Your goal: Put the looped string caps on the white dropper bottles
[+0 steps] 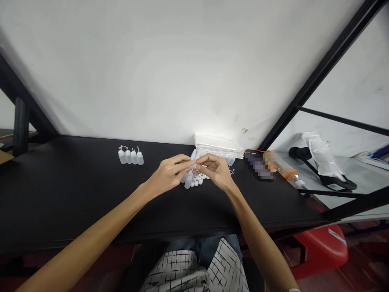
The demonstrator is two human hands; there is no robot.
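Four topped, plenty loose, and both hands are in close

Nearest, patterned cloth [176, 267] across the lap, red chair [325, 247] off to the right! Over the black table [75, 182], left hand [170, 174] and right hand [217, 172] meet, fingertips pinched nearly closed on a small whitish piece [193, 166], its exact shape hard to tell. Just below, white caps [196, 183] lie loose beside small bottles [187, 182], so plenty looks unfinished. Away left, four bottles [134, 157] stand upright with tops on, seemingly done. Farther back, a white stack [215, 142], then the pale wall [136, 61]
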